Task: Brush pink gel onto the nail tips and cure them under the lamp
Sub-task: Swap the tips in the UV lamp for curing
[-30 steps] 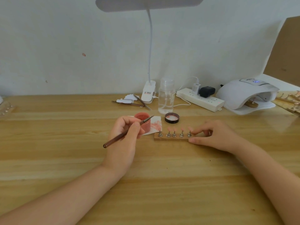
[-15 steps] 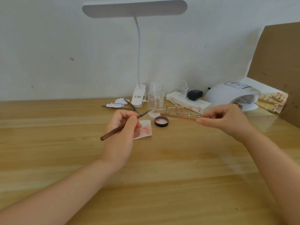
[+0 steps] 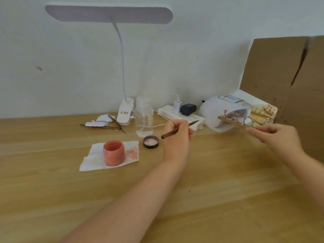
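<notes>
The wooden table (image 3: 52, 199) is bearing everything, with a white desk lamp (image 3: 108, 14) leaning over it well to the left of the left hand. The white curing lamp (image 3: 215, 109) is sitting just beyond the right hand (image 3: 278, 137), its display glowing. That hand is pinching the near end of a wooden strip (image 3: 228, 121), holding it in the air with its far end reaching into the lamp's mouth; the small pink nail tips (image 3: 235, 113) are standing on pegs along it. The left hand (image 3: 177, 135) is curling its fingers round a brown brush (image 3: 172, 132), whose tip is pointing right toward the curing lamp. The open pink gel jar (image 3: 114, 152) is resting on a stained white tissue (image 3: 93, 156) to the left of the left hand, and its dark lid (image 3: 151, 142) is lying just beside that hand.
</notes>
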Tool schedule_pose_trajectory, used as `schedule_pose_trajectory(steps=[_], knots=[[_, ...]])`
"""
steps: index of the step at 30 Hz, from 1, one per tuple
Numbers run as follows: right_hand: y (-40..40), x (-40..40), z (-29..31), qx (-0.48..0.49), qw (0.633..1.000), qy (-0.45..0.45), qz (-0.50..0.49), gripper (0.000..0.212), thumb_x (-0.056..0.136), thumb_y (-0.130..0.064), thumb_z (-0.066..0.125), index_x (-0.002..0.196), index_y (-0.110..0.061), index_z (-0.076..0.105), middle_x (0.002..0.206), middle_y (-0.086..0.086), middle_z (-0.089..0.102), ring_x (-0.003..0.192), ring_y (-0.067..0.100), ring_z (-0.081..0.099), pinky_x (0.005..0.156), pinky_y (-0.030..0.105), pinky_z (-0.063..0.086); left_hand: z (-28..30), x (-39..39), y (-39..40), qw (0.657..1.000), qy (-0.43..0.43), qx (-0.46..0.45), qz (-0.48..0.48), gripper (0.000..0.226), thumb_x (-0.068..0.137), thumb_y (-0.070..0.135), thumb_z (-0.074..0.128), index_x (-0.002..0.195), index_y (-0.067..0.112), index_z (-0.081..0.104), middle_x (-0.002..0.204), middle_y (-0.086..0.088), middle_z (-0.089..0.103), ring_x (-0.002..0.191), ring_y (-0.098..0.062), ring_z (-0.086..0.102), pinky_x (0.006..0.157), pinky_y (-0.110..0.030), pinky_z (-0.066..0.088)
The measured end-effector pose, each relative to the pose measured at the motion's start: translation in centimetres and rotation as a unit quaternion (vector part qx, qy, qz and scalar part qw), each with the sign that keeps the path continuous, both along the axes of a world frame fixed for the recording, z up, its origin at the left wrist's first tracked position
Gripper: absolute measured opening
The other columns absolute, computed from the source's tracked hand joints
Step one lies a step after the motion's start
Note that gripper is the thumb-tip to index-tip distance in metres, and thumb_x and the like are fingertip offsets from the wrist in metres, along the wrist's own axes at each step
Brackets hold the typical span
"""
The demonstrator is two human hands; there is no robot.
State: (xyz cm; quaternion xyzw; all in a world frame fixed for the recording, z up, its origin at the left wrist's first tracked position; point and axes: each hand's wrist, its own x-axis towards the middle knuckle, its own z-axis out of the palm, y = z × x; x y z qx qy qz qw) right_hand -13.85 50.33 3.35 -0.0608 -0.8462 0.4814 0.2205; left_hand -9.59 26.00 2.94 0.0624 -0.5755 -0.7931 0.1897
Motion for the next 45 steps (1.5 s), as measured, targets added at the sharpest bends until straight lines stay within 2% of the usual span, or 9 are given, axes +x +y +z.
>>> schedule_pose_trajectory(steps=[4,9,18,28,35,40,42,43,45], knots=[[1.5,-1.1,-0.7,0.019,0.999,0.000,-0.046,0.027,0.069,-0.034,0.082,0.084,-0.013,0.073,0.079,0.000,0.068,0.073,0.008,0.056,0.071,0.027,0.040,-1.0,-1.3,1.9,0.999,-0.018,0.036,0.000,0.013,0.089,0.013,0.055,0.077,0.018,0.056,0.052,0.012,0.061,0.051,-0.005,0.053,0.048,-0.012,0.044],[3.5,-3.0,-1.3,0.019,0.994,0.003,-0.103,0.025,0.071,-0.037,0.081,0.081,-0.016,0.072,0.079,-0.004,0.066,0.070,0.000,0.053,0.071,0.026,0.038,-3.2,-1.5,1.6,0.999,0.012,-0.034,0.003,0.011,0.088,0.009,0.054,0.081,0.014,0.061,0.058,0.011,0.062,0.057,-0.003,0.056,0.055,-0.013,0.047],[5.3,-7.9,-3.3,0.029,0.987,-0.034,-0.154,0.037,0.072,-0.039,0.079,0.093,-0.009,0.074,0.096,0.006,0.070,0.099,0.018,0.059,0.081,0.026,0.040,-4.0,-2.1,1.8,0.997,0.044,-0.056,-0.005,0.020,0.089,0.007,0.055,0.074,0.020,0.061,0.062,0.010,0.063,0.060,0.000,0.056,0.055,-0.009,0.044],[4.8,-13.2,-4.3,0.166,0.971,-0.091,-0.145,0.027,0.077,-0.041,0.074,0.084,-0.015,0.075,0.077,0.013,0.065,0.076,0.026,0.053,0.066,0.028,0.035,-4.3,-2.5,2.1,0.997,0.052,-0.060,-0.001,0.021,0.088,0.004,0.055,0.074,0.018,0.061,0.062,0.009,0.063,0.060,-0.001,0.056,0.057,-0.010,0.045],[3.2,-16.0,-4.4,0.190,0.965,-0.130,-0.125,0.031,0.084,-0.041,0.067,0.096,-0.013,0.075,0.103,0.018,0.069,0.098,0.033,0.061,0.072,0.029,0.038,-4.1,-2.6,2.0,0.997,0.042,-0.050,0.041,0.017,0.088,0.008,0.055,0.075,0.017,0.061,0.068,0.001,0.066,0.059,-0.002,0.056,0.055,-0.009,0.044],[3.0,-16.1,-3.9,0.186,0.964,-0.181,-0.048,0.041,0.096,-0.035,0.051,0.129,-0.012,0.057,0.137,0.014,0.052,0.124,0.031,0.048,0.099,0.032,0.036,-3.9,-2.7,1.9,0.998,0.021,-0.038,0.055,0.015,0.090,0.010,0.056,0.077,0.016,0.061,0.065,0.005,0.065,0.054,0.000,0.053,0.050,-0.007,0.042],[3.0,-15.2,-3.3,0.195,0.968,-0.151,-0.045,0.035,0.095,-0.033,0.051,0.120,-0.011,0.063,0.126,0.015,0.060,0.116,0.032,0.053,0.092,0.034,0.041,-3.9,-2.8,1.8,0.997,0.015,-0.039,0.060,0.015,0.091,0.011,0.056,0.077,0.017,0.060,0.064,0.006,0.065,0.055,0.000,0.054,0.051,-0.007,0.042],[2.9,-14.6,-2.9,0.207,0.970,-0.114,-0.053,0.027,0.092,-0.032,0.052,0.103,-0.012,0.068,0.108,0.012,0.067,0.103,0.032,0.058,0.080,0.034,0.045,-3.9,-2.9,1.8,0.997,0.011,-0.038,0.062,0.015,0.091,0.011,0.056,0.078,0.017,0.060,0.063,0.007,0.065,0.056,0.001,0.054,0.050,-0.007,0.042],[2.6,-13.2,-1.6,0.215,0.974,-0.018,-0.072,0.022,0.086,-0.030,0.053,0.068,-0.018,0.058,0.072,-0.001,0.061,0.074,0.025,0.055,0.055,0.027,0.036,-3.8,-3.0,1.7,0.997,0.005,-0.038,0.060,0.014,0.091,0.012,0.055,0.079,0.017,0.060,0.062,0.009,0.066,0.055,0.003,0.055,0.050,-0.007,0.042]])
